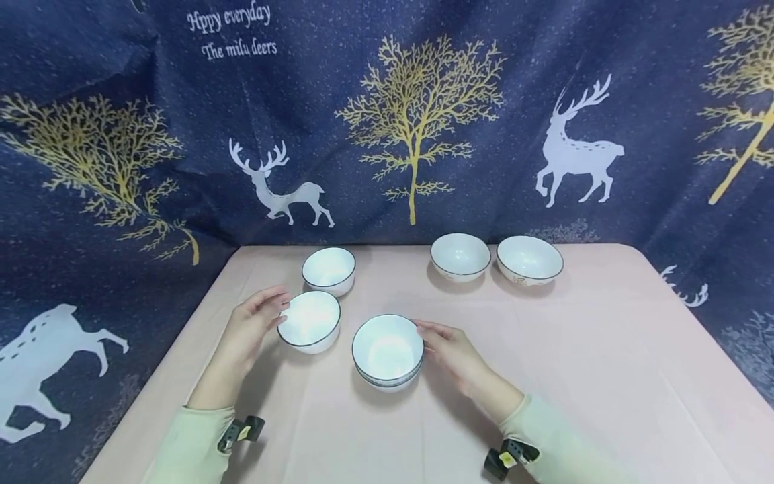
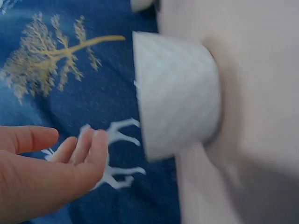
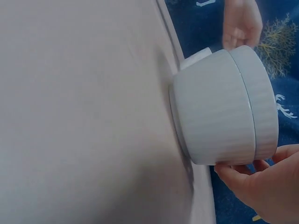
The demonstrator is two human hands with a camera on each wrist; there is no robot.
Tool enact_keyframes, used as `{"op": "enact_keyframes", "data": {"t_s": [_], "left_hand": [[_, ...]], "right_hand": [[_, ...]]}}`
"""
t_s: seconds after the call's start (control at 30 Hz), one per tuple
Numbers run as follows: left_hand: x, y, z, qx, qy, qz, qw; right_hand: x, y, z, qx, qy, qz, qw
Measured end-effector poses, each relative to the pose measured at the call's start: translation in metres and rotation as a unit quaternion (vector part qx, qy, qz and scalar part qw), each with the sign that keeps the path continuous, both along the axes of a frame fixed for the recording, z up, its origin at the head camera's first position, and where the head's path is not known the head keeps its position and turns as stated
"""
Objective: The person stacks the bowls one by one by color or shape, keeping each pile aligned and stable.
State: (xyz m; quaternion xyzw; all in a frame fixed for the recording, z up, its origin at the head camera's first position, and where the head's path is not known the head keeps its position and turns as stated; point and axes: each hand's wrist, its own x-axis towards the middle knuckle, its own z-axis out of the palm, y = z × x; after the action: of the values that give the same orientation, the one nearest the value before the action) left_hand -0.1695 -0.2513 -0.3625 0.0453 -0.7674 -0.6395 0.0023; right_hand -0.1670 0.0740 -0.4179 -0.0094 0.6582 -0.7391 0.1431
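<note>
My right hand (image 1: 450, 353) grips the right side of two nested white bowls (image 1: 388, 349), at the rim of the upper one. In the right wrist view its fingers (image 3: 238, 179) lie against the outer wall of the stack, whose base is near the cloth. My left hand (image 1: 250, 326) is beside the left rim of a single white dark-rimmed bowl (image 1: 310, 321). The left wrist view shows a gap between this hand (image 2: 60, 172) and the bowl's textured wall (image 2: 180, 95); its fingers are loosely bent with nothing between them.
Another small white bowl (image 1: 329, 269) stands just behind the single one. Two wider bowls, one (image 1: 461, 257) left of the other (image 1: 529, 259), stand near the back edge. A pink cloth (image 1: 574, 356) covers the table; a dark blue deer-print curtain (image 1: 375, 188) hangs behind.
</note>
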Motion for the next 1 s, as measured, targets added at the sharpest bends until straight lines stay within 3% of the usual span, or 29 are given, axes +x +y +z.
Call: {"op": "enact_keyframes", "data": {"t_s": [0.2,0.37,0.57,0.8,1.0], "left_hand": [[-0.005,-0.016,-0.012,-0.024,-0.066,-0.002,0.9975],[-0.008,-0.022,-0.026,-0.015,-0.114,-0.015,0.9932],[-0.011,-0.026,-0.035,0.012,-0.124,-0.018,0.992],[-0.009,-0.026,-0.039,0.013,-0.127,-0.024,0.9916],[-0.01,-0.027,-0.041,0.037,-0.133,-0.036,0.9898]], "right_hand": [[0.002,0.001,0.0,0.012,-0.006,-0.001,0.9999],[0.003,0.002,-0.002,0.014,-0.008,0.006,0.9999],[0.003,0.003,-0.005,0.002,0.005,0.021,0.9998],[0.003,0.004,-0.005,-0.011,0.004,0.033,0.9994],[0.001,0.004,-0.006,-0.01,0.0,0.03,0.9995]]}}
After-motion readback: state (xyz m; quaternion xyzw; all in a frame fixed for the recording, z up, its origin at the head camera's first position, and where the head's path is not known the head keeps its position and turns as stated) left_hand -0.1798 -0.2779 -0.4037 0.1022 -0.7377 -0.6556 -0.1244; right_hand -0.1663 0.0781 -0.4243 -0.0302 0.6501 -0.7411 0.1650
